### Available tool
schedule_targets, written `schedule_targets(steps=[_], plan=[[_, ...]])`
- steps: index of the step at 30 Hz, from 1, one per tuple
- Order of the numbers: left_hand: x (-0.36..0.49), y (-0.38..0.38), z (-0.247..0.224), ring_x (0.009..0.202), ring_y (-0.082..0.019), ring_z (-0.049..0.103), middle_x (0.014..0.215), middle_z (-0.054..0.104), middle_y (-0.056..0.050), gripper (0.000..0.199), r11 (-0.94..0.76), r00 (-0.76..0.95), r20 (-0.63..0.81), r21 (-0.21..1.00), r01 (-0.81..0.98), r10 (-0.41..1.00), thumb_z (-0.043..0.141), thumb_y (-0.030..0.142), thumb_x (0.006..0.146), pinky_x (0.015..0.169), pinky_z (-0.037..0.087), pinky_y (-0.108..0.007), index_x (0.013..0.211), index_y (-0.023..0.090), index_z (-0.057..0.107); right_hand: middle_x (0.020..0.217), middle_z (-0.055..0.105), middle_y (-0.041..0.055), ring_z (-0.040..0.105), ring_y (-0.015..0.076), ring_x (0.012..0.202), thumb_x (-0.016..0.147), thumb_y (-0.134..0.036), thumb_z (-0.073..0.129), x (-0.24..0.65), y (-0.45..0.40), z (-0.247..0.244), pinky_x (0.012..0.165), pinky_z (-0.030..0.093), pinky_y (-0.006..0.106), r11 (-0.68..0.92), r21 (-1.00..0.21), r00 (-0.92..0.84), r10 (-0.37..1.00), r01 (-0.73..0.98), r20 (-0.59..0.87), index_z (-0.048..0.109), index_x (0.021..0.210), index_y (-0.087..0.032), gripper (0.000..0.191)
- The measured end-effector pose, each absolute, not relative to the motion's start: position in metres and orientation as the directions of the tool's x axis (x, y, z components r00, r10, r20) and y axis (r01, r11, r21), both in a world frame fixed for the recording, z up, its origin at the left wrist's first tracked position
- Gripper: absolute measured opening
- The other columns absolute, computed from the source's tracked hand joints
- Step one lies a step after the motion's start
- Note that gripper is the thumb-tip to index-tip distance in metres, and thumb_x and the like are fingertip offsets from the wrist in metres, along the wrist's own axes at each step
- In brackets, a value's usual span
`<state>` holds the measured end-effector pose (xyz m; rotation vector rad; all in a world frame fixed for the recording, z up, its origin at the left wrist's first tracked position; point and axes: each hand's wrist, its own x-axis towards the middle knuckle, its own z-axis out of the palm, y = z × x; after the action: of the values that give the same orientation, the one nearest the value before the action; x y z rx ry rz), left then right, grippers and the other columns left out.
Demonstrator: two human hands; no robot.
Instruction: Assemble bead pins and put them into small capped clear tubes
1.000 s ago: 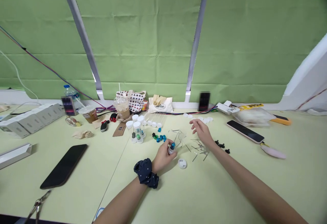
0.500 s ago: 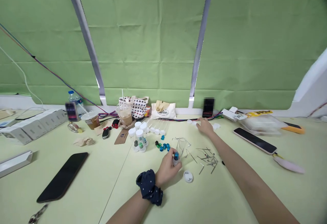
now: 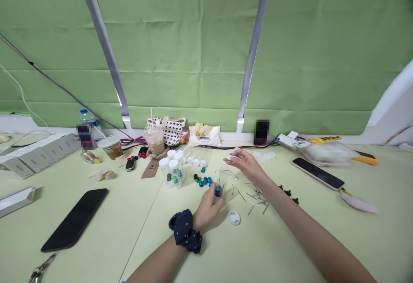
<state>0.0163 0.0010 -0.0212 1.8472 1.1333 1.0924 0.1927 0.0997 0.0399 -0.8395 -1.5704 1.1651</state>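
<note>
My left hand [image 3: 206, 207], a dark dotted scrunchie on its wrist, is closed around a small clear tube [image 3: 218, 191] with a blue ball and a thin metal rod in it. Above and beyond it, my right hand [image 3: 248, 165] pinches a small white cap [image 3: 229, 157]. Loose blue balls [image 3: 205, 182] lie just past the left hand, with a few green and black ones. Bent metal rods [image 3: 258, 198] are scattered to its right. A round white disc [image 3: 234, 218] lies in front of them. More white caps [image 3: 266, 156] lie behind the right forearm.
Capped clear tubes [image 3: 174, 172] stand left of the balls, with white-ended clear tubes [image 3: 195, 161] lying behind. Phones [image 3: 75, 218] lie at either side. Drink cups [image 3: 155, 141], a white pouch [image 3: 204, 135] and cables line the back. Small black pieces [image 3: 288, 192] sit beside the right forearm.
My right hand has come back leftward from the white caps at the rear, now with a cap in its fingers. The left hand keeps its hold on the tube.
</note>
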Motion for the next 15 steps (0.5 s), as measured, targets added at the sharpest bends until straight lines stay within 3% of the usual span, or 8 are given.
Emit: schedule_targets(steps=[3, 10, 15], plan=[[0.016, 0.002, -0.022, 0.067, -0.013, 0.039, 0.074, 0.045, 0.001, 0.004, -0.375, 0.264, 0.297, 0.866, 0.329, 0.918, 0.041, 0.016, 0.079, 0.064, 0.032, -0.026, 0.081, 0.020, 0.041, 0.101, 0.061, 0.0051, 0.064, 0.0213, 0.094, 0.073, -0.041, 0.066, 0.183, 0.062, 0.053, 0.084, 0.049, 0.037, 0.229, -0.951, -0.368, 0.883, -0.207, 0.293, 0.052, 0.086, -0.020, 0.028], [0.017, -0.001, -0.022, 0.064, -0.012, 0.036, 0.069, 0.039, 0.004, 0.005, -0.374, 0.258, 0.294, 0.854, 0.361, 0.920, 0.042, 0.019, 0.078, 0.062, 0.030, -0.026, 0.077, 0.020, 0.037, 0.111, 0.061, 0.0085, 0.059, 0.0239, 0.103, 0.078, -0.042, 0.061, 0.181, 0.048, 0.047, 0.090, 0.047, 0.044, 0.280, -0.944, -0.461, 0.824, -0.172, 0.329, 0.059, 0.113, -0.021, 0.041], [0.018, -0.003, -0.022, 0.058, -0.012, 0.034, 0.064, 0.037, 0.005, 0.009, -0.346, 0.226, 0.277, 0.858, 0.379, 0.934, 0.042, 0.022, 0.079, 0.058, 0.027, -0.025, 0.074, 0.020, 0.035, 0.118, 0.055, 0.0063, 0.057, 0.0214, 0.102, 0.082, -0.042, 0.055, 0.180, 0.051, 0.041, 0.091, 0.047, 0.041, 0.386, -0.912, -0.470, 0.785, -0.137, 0.403, 0.059, 0.117, -0.025, 0.039]])
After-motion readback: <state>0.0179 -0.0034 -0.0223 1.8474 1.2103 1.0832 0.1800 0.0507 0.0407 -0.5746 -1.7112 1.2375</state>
